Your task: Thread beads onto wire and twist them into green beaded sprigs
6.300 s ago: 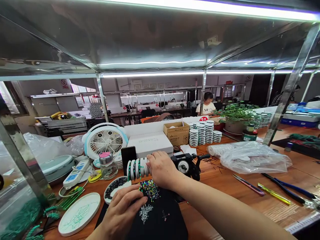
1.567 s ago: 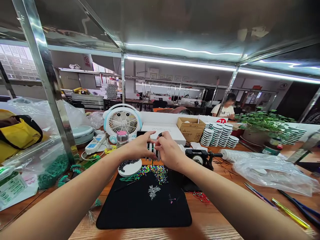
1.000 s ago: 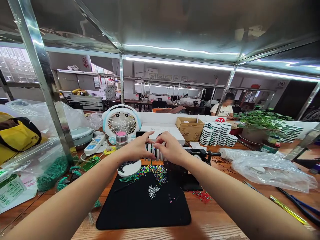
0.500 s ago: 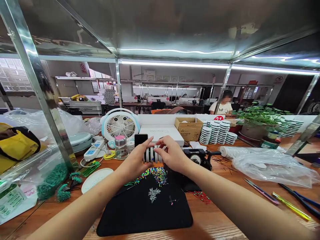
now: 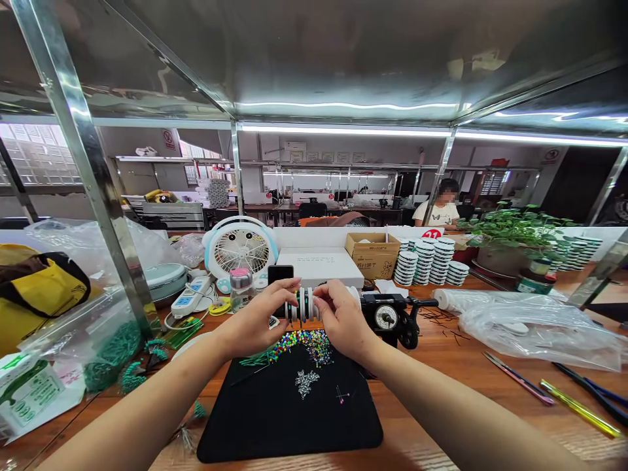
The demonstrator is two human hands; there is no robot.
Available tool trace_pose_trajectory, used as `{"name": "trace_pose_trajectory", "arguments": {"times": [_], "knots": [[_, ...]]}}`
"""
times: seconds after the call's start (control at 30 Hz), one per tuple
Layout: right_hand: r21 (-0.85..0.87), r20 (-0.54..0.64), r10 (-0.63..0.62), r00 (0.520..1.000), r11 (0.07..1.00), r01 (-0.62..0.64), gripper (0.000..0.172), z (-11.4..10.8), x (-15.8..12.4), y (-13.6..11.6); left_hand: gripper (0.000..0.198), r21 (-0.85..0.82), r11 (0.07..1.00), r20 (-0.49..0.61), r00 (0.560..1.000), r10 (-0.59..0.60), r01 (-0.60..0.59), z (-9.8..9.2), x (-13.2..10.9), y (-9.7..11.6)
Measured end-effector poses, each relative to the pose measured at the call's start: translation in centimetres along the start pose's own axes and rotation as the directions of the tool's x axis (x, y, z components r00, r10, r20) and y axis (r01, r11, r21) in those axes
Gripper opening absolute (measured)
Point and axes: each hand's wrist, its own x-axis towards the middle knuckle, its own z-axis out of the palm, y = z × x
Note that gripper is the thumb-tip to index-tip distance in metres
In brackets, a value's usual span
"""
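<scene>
Reaching forward from the bottom corners of the view, both forearms angling inward and converging above the black work mat (image 5: 289, 425). Left hand (image 5: 255, 320) curving over the left end of a row of white spools (image 5: 303, 305), wrist low, left fingers (image 5: 282, 286) bent across the top. Right hand (image 5: 343, 320) coming in from the other side, knuckles raised, right fingers (image 5: 326, 292) pressing down and inward on the spools' right part. Both grips closing firmly around the row, with only a narrow stretch of spools showing between the two hands. Dark and green beaded strands winding around the spools, the whole row lying level and lifted just above the mat's far edge.

Just behind the spools, a black phone (image 5: 280, 274) standing upright. To the right, a black dial counter (image 5: 386, 317) sitting just beside the right hand. Below the hands, a heap of multicoloured beads (image 5: 299, 347) spreading along the mat's far edge, with a small silver cluster (image 5: 307, 383) and a pink-headed pin (image 5: 342, 394) lying nearer the middle. Left of the hands, a glass jar with a pink lid (image 5: 240, 289) standing near a white fan (image 5: 240, 248).
</scene>
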Motion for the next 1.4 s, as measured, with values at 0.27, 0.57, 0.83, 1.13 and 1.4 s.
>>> {"name": "trace_pose_trajectory", "arguments": {"times": [0.27,0.57,0.83,1.13,1.4], "knots": [[-0.245,0.006,-0.034,0.999,0.969,0.034,0.012,-1.2,2.0,0.2,0.016,-0.013,0.999,-0.04,0.998,0.041,-0.042,0.5,-0.3,-1.0],[-0.608,0.146,0.027,0.989,0.791,0.068,0.03,-0.8,2.5,1.0,0.011,0.252,0.967,-0.541,0.832,0.122,0.022,-0.2,2.0,-0.2],[-0.653,0.176,0.067,0.982,0.755,0.065,0.031,-1.1,2.7,0.6,0.029,0.453,0.886,-0.443,0.839,0.315,-0.094,0.9,-2.2,1.2],[-0.675,0.265,0.24,0.934,0.738,0.003,0.032,-0.8,5.8,2.2,0.032,0.525,0.801,-0.145,0.898,0.416,-0.286,3.4,-4.6,-1.4],[-0.716,0.176,0.218,0.96,0.698,-0.027,0.031,-0.3,4.7,0.9,0.034,0.514,0.796,-0.131,0.887,0.442,-0.321,3.6,-4.9,-1.6]]}}
